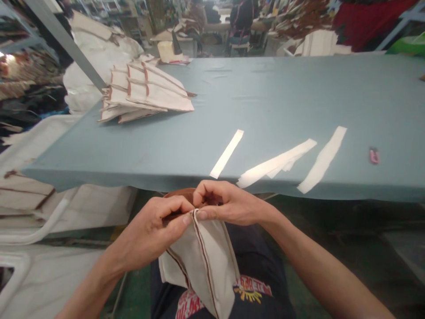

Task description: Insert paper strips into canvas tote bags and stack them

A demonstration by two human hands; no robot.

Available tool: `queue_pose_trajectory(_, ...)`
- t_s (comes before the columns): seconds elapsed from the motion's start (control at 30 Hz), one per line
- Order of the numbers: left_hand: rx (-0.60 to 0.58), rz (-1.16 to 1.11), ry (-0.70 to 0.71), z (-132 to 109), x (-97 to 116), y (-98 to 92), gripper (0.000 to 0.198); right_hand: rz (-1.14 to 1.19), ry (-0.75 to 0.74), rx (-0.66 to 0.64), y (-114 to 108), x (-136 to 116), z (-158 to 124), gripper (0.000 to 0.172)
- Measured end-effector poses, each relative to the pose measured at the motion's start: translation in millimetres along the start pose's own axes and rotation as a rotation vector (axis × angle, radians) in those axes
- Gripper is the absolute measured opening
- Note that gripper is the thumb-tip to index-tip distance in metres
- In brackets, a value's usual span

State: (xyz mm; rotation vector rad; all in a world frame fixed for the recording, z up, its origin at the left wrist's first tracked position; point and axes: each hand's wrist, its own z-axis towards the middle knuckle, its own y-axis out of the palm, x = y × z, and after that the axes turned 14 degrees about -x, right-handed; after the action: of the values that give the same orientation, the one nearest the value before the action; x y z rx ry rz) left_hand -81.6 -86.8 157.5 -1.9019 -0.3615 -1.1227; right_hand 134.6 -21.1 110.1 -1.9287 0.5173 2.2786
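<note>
Hands point(232, 204) pinch pale fabric point(215, 257) beside a blue-grey table point(299, 97), workshop clutter point(303, 20) behind.

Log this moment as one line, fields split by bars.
left hand: pinching brown-trimmed cream fabric | right hand: pinching its top edge beside seam | table: white strips, small pink object, stacked cream pieces

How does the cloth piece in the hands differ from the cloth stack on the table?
The cloth piece hangs pinched between the left hand and right hand; the cloth stack lies on the table, untouched.
The cloth piece appears to be a single item, while the cloth stack has several overlapping layers.
Both are off-white with brown along their seams.
</note>
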Motion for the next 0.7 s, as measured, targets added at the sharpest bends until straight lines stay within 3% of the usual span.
queue_pose_trajectory(0.27, 0.012, -0.017, 0.001, -4.2, 3.6, -2.8, 0.031, -0.396, 0.051, 0.068, 10.8, -12.6, 3.0, 0.03)
queue_pose_trajectory(0.37, 0.008, -0.013, 0.01, -8.2, 2.7, -2.8, 0.033, -0.399, 0.046, 0.062, 12.5, -13.1, 2.4, 0.024)
queue_pose_trajectory(0.53, 0.002, -0.066, 0.039, -16.0, -2.4, -2.8, 0.037, -0.327, 0.029, 0.014, 14.4, -13.1, 2.4, 0.029)
queue_pose_trajectory(0.7, -0.002, -0.089, -0.003, -23.6, -4.7, -5.6, 0.027, -0.467, -0.005, 0.031, 23.8, -16.5, 6.7, 0.023)
